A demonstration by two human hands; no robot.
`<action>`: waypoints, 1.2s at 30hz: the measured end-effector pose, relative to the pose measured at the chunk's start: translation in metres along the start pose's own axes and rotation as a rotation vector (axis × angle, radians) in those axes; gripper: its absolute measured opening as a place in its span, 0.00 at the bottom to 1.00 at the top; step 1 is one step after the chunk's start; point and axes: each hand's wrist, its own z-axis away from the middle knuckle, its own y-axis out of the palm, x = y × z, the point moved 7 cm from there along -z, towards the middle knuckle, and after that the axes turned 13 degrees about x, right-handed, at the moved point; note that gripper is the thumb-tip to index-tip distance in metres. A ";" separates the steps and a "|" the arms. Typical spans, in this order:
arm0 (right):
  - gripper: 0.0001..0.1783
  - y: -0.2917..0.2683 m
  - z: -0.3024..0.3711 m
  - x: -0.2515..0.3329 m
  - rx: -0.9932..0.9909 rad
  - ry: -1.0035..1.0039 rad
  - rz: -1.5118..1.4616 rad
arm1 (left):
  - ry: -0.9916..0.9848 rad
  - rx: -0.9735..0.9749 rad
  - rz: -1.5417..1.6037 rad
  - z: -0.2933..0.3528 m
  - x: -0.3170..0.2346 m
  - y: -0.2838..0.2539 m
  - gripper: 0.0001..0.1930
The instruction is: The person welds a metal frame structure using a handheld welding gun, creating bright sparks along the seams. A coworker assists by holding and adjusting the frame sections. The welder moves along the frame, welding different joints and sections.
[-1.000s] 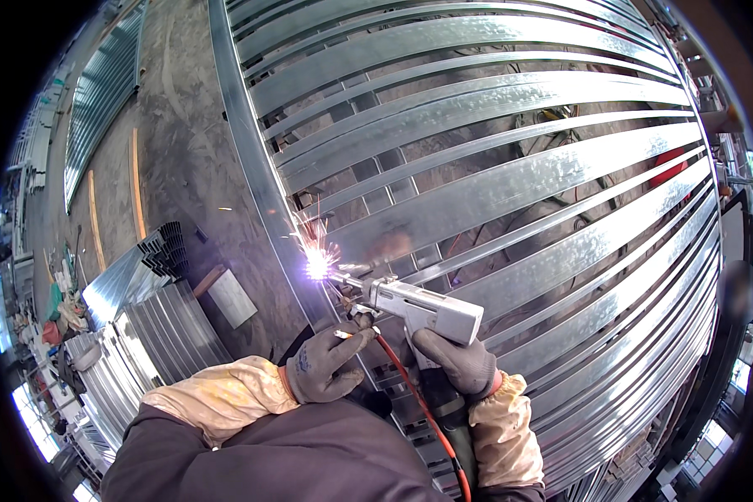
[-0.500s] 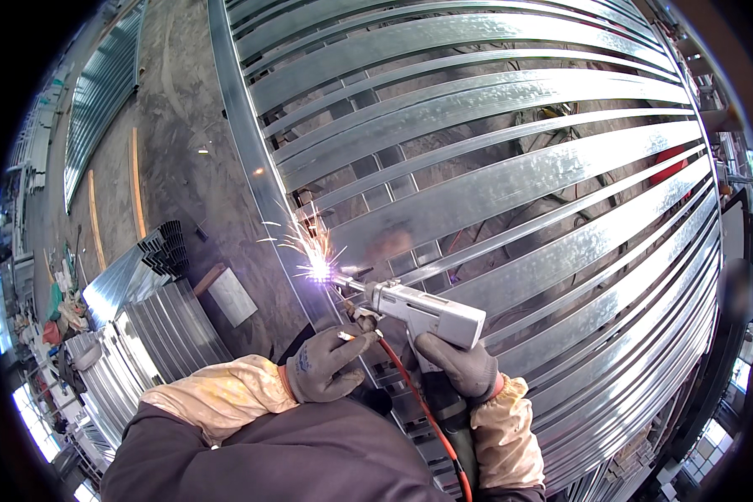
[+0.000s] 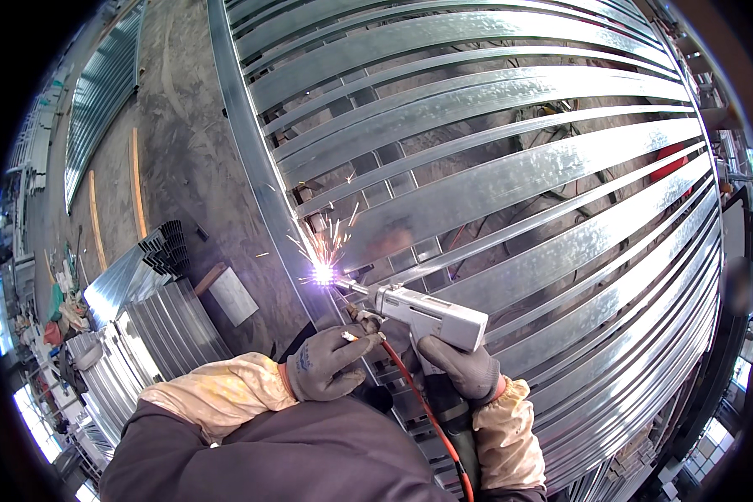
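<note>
My gloved right hand (image 3: 468, 370) is wrapped round the grip of a grey, boxy handheld welding gun (image 3: 431, 316), which points up and left. At its nozzle, a bright violet-white glow with orange sparks (image 3: 324, 273) sits on the joint between the long galvanized side rail (image 3: 263, 180) and a cross slat. My gloved left hand (image 3: 330, 365) is below the nozzle, fingers curled in beside the fitting end of a red hose (image 3: 412, 385). A small white-tipped piece (image 3: 349, 336) shows at these fingers; their exact grip is hidden.
Galvanized slats (image 3: 494, 188) span the frame to the right, with cables on the floor beneath. At left lie stacked metal profiles (image 3: 171, 330), a pale flat plate (image 3: 233, 296), orange-brown strips (image 3: 136, 184) and another slatted panel (image 3: 105, 92). A red object (image 3: 668, 162) shows at far right.
The sparks have changed shape, now spraying mostly upward, and the glow sits slightly further right. The welding gun has shifted a little down and right; both hands keep nearly the same places.
</note>
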 end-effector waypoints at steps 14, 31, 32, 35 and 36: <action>0.22 -0.001 0.008 -0.010 -0.017 -0.030 0.041 | 0.000 0.022 0.005 -0.002 -0.003 0.004 0.36; 0.20 0.002 0.049 -0.027 -0.066 0.068 -0.144 | 0.031 0.226 0.091 -0.014 -0.018 0.021 0.37; 0.19 0.002 0.050 -0.031 -0.101 0.045 -0.205 | 0.040 0.208 0.086 -0.013 -0.020 0.022 0.37; 0.18 0.003 0.050 -0.024 -0.053 0.035 -0.108 | 0.035 0.181 0.064 -0.012 -0.024 0.023 0.36; 0.17 0.002 0.048 -0.023 -0.053 0.006 -0.081 | 0.013 0.190 0.053 -0.012 -0.025 0.023 0.36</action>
